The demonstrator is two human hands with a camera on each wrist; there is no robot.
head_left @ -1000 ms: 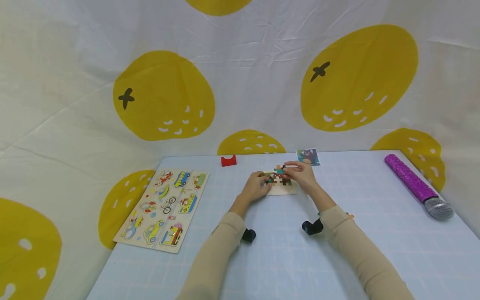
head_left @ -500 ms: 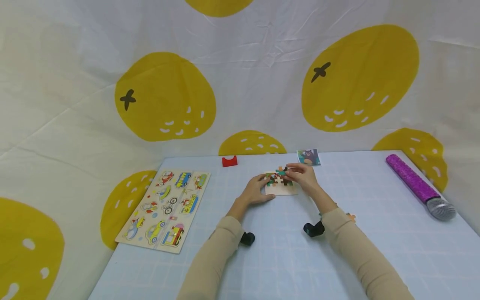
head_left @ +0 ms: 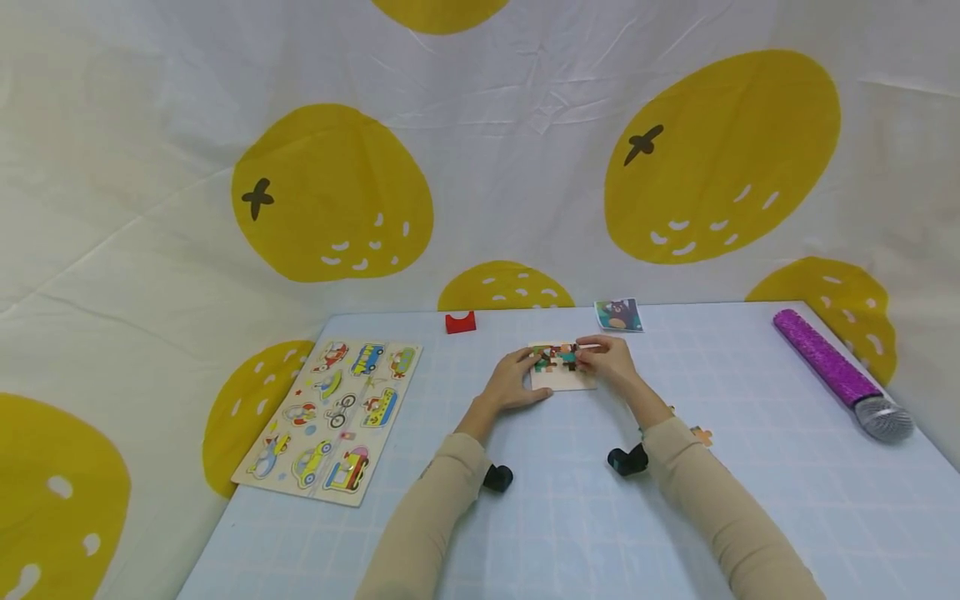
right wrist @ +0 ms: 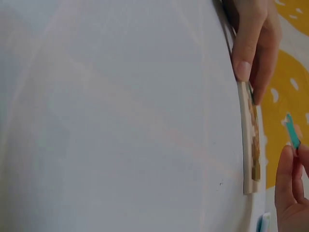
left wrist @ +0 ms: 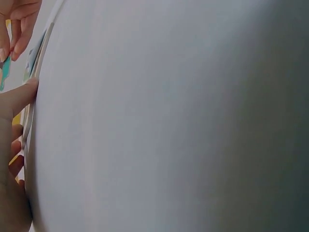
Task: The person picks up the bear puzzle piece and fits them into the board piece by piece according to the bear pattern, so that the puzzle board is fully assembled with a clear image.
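A small wooden jigsaw board (head_left: 562, 382) lies flat near the back of the table, with several coloured pieces set in its upper part and bare wood along its front. My left hand (head_left: 512, 382) holds the board by its left end, the thumb at the front edge and the fingers over the far side. Between thumb and fingertips, my right hand (head_left: 611, 360) pinches a teal jigsaw piece (right wrist: 291, 131). From the right wrist view that piece is held above the board's surface. Part of the board's right end is hidden by the right hand in the head view.
A vehicle puzzle board (head_left: 330, 421) lies at the left. Behind the hands are a red notched block (head_left: 461, 322) and a picture card (head_left: 618, 315). A purple glitter microphone (head_left: 832, 362) lies at the right. Loose jigsaw pieces (head_left: 702, 436) sit beside the right sleeve.
My right hand has brought the teal piece nearer and lower over the jigsaw board. The left thumb has slid to the board's front corner, and its fingers have spread from the pieces.
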